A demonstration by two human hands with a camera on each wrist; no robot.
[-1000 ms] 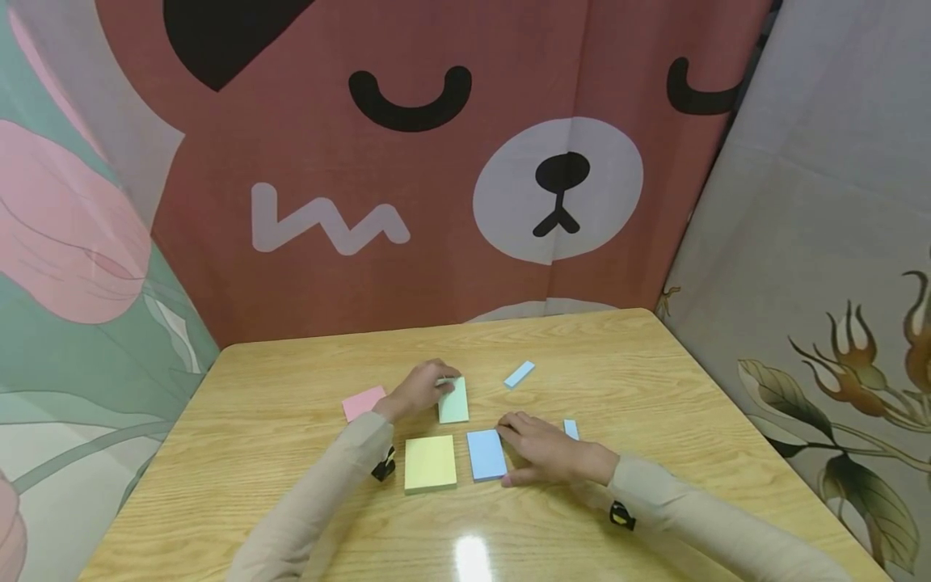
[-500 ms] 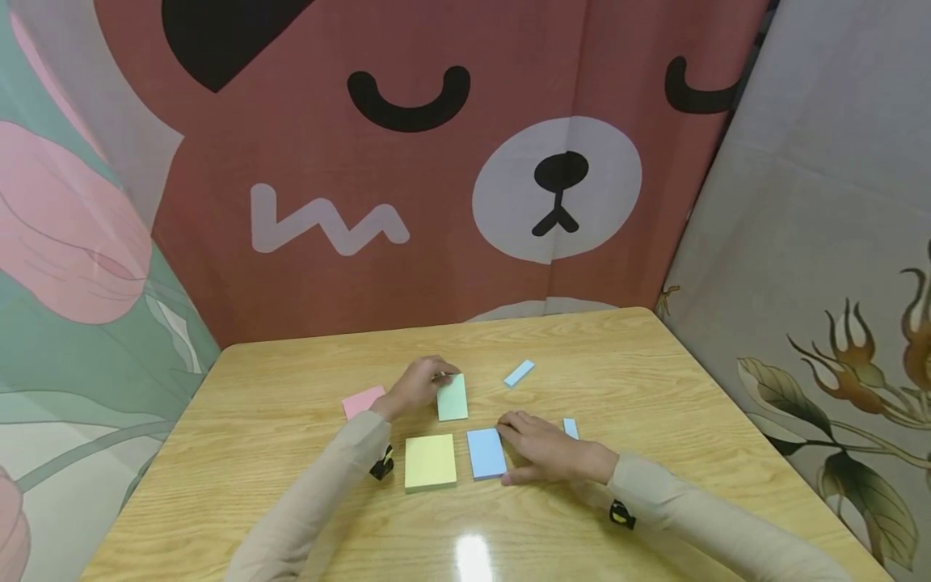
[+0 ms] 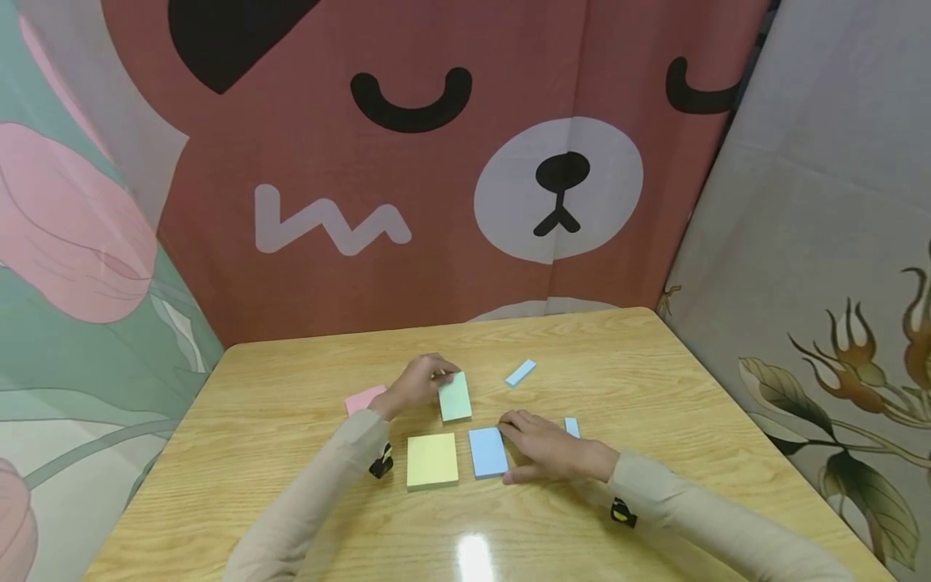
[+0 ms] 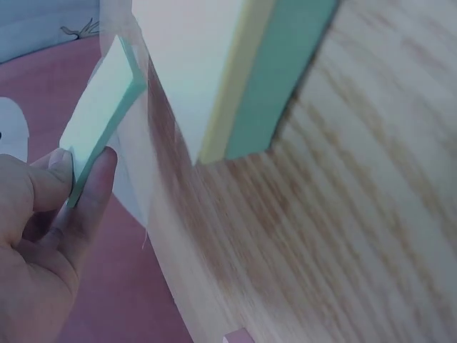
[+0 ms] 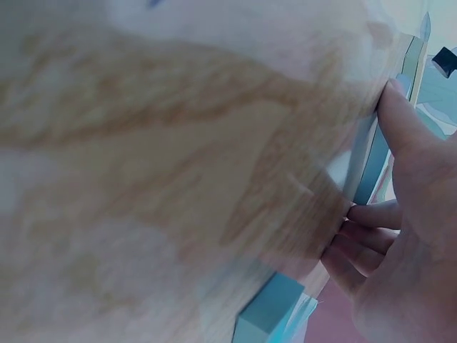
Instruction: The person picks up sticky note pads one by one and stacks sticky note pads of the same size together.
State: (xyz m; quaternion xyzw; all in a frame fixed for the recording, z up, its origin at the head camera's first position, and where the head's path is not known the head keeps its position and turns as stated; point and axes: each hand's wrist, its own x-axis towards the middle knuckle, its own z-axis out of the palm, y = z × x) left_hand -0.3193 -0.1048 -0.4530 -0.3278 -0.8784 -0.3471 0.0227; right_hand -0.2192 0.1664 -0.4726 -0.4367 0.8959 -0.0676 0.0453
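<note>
My left hand (image 3: 420, 380) pinches a pale green sticky note pad (image 3: 455, 398) at its far left corner, as the head view shows. In the left wrist view the thumb lies on one face of that pad (image 4: 100, 114) and fingers behind it, and the pad stands tilted. My right hand (image 3: 541, 446) rests beside the blue sticky note pad (image 3: 488, 453), thumb by its near right corner and fingertips by the far right one. In the right wrist view the fingers (image 5: 360, 246) bend down to the wood. Left of the blue pad lies a thick yellow sticky note pad (image 3: 432, 461).
A pink sticky note pad (image 3: 364, 400) lies partly hidden behind the left wrist. One narrow light blue pad (image 3: 520, 373) lies at the back, another (image 3: 572, 427) behind the right wrist. The wooden table (image 3: 291, 364) ends at a curtain (image 3: 327, 291) with a bear face.
My left hand has moved slightly back, with its thumb now nearer the green pad's far edge; the pad has shifted slightly with it. The right hand and blue pad have stayed put.
</note>
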